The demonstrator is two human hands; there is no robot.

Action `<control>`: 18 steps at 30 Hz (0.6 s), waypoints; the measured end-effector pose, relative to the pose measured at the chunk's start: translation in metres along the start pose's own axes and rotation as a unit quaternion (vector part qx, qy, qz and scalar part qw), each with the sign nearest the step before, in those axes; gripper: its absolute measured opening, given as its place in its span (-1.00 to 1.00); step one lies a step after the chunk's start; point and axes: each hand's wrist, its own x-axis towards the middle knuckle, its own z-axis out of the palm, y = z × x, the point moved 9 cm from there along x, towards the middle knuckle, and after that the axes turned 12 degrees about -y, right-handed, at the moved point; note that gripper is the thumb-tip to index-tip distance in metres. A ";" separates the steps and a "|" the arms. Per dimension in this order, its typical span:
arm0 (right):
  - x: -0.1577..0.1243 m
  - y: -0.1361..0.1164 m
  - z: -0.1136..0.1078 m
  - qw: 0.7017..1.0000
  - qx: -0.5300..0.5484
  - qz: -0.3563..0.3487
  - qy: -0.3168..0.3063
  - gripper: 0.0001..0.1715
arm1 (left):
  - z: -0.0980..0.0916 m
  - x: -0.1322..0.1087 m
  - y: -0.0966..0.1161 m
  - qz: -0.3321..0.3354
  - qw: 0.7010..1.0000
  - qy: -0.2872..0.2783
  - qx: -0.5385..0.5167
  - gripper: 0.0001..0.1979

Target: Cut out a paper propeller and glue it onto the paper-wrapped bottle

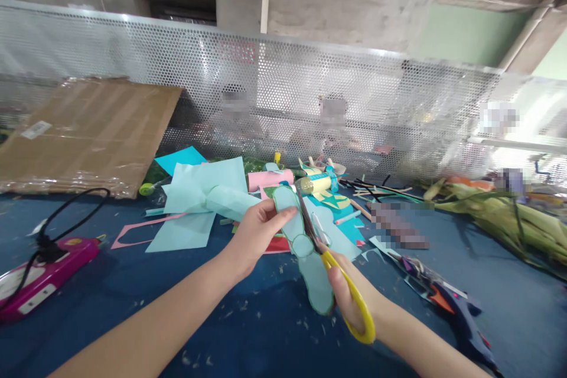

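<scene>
My left hand (257,233) pinches the upper part of a light blue paper cutout (315,280) between thumb and fingers. The cutout has two long wavy-edged lobes joined by a round middle, with a dark green outline. Through the yellow handles of a pair of scissors (361,313) go the fingers of my right hand (349,289). The dark blades run up along the cutout's right edge; whether they touch the paper I cannot tell. Behind my hands lie light blue sheets (204,183), a pink paper roll (270,179) and a yellow roll-shaped piece with blue trim (316,183).
A dark blue hot glue gun (460,313) lies at the right. A magenta power strip (48,280) with a black cable sits at the left. A cardboard sheet (88,136) leans at the back left against a perforated metal screen (301,82). Corn husks (500,212) lie at the far right.
</scene>
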 end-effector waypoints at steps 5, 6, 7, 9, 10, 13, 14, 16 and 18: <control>0.000 0.001 0.000 1.000 0.017 0.002 0.009 0.00 | 0.001 0.000 0.001 0.000 1.000 -0.002 0.002 -0.81; 0.000 0.001 0.000 1.000 0.019 0.003 0.010 0.00 | 0.001 0.000 0.001 -0.001 1.000 -0.002 0.001 -0.82; -0.001 0.001 0.000 1.000 0.022 0.004 0.011 -0.01 | 0.001 0.000 0.001 -0.003 1.000 0.000 0.000 -0.82; -0.001 0.001 0.000 1.000 0.027 0.007 0.011 -0.01 | 0.001 -0.001 0.001 -0.005 1.000 0.001 0.000 -0.81; -0.001 0.001 0.000 0.999 0.029 0.007 0.010 -0.01 | 0.001 -0.001 0.002 -0.005 1.000 0.000 0.000 -0.81; -0.001 0.002 0.001 0.999 0.030 0.008 0.009 -0.01 | 0.002 -0.001 0.003 -0.004 1.000 -0.001 0.001 -0.81; -0.001 0.002 0.001 0.999 0.029 0.012 0.009 -0.01 | 0.002 -0.001 0.003 -0.003 1.000 -0.001 0.000 -0.82; -0.002 0.003 0.001 0.999 0.030 0.020 0.011 0.00 | 0.002 -0.001 0.002 -0.004 1.000 -0.001 0.000 -0.82; -0.003 0.005 0.002 0.998 0.044 0.033 0.011 -0.02 | 0.003 -0.001 0.001 -0.005 1.000 -0.003 0.000 -0.82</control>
